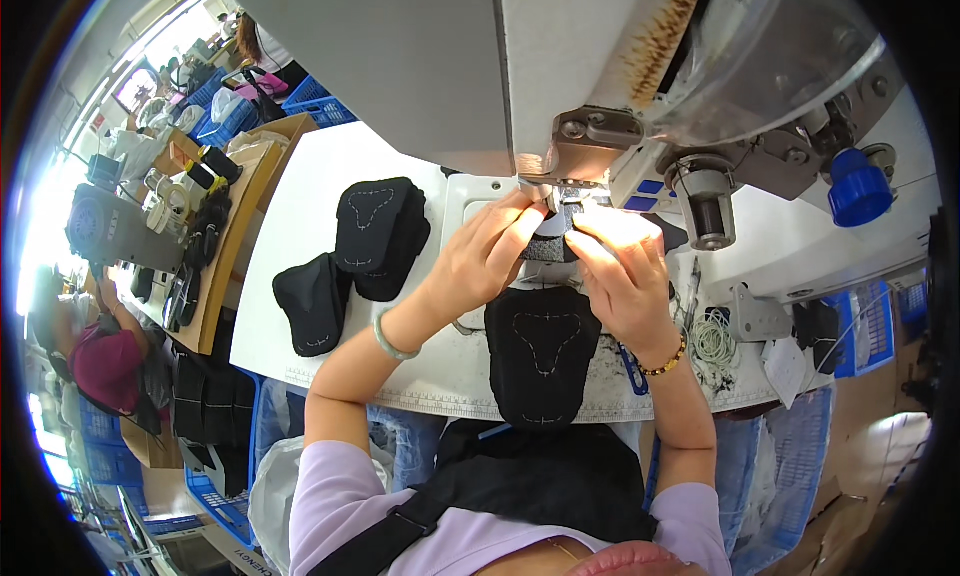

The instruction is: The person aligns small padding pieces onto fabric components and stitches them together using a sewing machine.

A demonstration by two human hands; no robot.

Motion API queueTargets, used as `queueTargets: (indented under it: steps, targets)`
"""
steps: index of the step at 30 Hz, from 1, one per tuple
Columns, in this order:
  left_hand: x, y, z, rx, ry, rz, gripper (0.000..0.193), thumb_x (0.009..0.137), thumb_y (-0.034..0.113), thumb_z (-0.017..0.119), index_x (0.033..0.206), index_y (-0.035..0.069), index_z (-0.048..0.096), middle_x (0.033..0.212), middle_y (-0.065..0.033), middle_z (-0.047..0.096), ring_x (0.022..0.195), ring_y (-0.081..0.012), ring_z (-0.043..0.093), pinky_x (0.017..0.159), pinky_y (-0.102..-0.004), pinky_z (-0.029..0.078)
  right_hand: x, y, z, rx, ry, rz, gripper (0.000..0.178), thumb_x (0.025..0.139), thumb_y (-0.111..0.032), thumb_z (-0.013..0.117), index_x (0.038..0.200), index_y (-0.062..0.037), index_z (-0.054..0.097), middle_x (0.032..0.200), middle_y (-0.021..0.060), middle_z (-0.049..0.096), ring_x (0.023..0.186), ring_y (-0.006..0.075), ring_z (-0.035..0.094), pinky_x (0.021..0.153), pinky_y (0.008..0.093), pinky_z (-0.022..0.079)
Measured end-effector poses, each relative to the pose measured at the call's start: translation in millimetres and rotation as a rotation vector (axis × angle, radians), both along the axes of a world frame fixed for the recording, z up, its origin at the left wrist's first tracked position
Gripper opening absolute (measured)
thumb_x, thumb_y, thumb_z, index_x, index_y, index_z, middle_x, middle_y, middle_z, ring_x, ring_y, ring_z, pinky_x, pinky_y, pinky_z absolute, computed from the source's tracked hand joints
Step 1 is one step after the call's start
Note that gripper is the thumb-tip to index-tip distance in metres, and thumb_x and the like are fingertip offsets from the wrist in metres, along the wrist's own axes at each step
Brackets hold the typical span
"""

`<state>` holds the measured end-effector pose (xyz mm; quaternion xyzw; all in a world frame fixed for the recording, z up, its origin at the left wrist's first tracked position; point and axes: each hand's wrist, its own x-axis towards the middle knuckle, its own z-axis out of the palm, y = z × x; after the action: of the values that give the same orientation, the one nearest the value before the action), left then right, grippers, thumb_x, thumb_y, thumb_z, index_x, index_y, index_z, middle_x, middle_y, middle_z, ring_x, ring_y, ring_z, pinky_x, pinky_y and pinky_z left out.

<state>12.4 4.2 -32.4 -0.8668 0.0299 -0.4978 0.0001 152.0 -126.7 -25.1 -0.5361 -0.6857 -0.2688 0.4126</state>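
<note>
Both hands work at the presser foot (568, 194) of a sewing machine (590, 146), under a bright lamp. My left hand (488, 244) comes in from the left, thumb and fingers closed on the edge of a small dark grey fabric piece (548, 249). From the right, my right hand (622, 266) pinches the same piece beside the foot. Fingers and machine hide part of the fabric. Just below lies a stack of black fabric pieces (543, 351) with white stitched outlines, reaching the table's front edge. The needle itself is hard to make out.
More black pieces (380, 231) lie in piles on the white table (290, 216) at left. Right of my hand are tangled thread (713, 338) and blue-handled snips (634, 372). Blue baskets (790, 456) stand below. Another person (108, 366) sits at far left.
</note>
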Motion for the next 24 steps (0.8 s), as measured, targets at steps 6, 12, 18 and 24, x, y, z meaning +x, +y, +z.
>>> queueTargets:
  steps: [6,12,18,24]
  targets:
    - [3,4,-1,0.009,-0.037,0.045,0.035,0.069,-0.009,0.055,0.103,-0.005,0.053,0.100,-0.0194,0.059,0.090,-0.0319,0.061,0.074,-0.0355,0.051,-2,3,-1,0.022,-0.011,-0.072,0.027,0.073,-0.009,0.066,0.099,-0.0152,0.064,0.090,-0.0057,0.058,0.076,0.0098,0.054,0.080,0.0319,0.040]
    - [1,4,0,-0.008,0.017,0.100,0.033,0.068,-0.007,0.057,0.101,-0.005,0.054,0.100,-0.0218,0.060,0.090,-0.0333,0.061,0.074,-0.0372,0.051,-3,3,-1,0.024,0.000,-0.036,0.027,0.073,-0.006,0.069,0.099,-0.0082,0.062,0.103,0.0040,0.059,0.094,0.0227,0.056,0.080,0.0354,0.039]
    - [-11,15,11,-0.247,0.056,-0.044,0.024,0.084,0.015,0.055,0.098,-0.004,0.059,0.092,-0.0168,0.063,0.081,-0.0301,0.063,0.069,-0.0319,0.051,-4,3,1,0.047,0.002,-0.066,0.025,0.072,-0.006,0.070,0.097,-0.0090,0.063,0.100,0.0023,0.060,0.091,0.0199,0.056,0.080,0.0331,0.037]
    - [8,33,43,-0.888,0.375,0.083,0.020,0.084,0.009,0.050,0.091,-0.008,0.059,0.084,-0.0148,0.063,0.077,-0.0237,0.062,0.072,-0.0286,0.048,-3,7,2,0.063,0.047,-0.071,0.021,0.072,-0.007,0.070,0.093,-0.0090,0.065,0.095,0.0016,0.062,0.088,0.0178,0.056,0.080,0.0313,0.036]
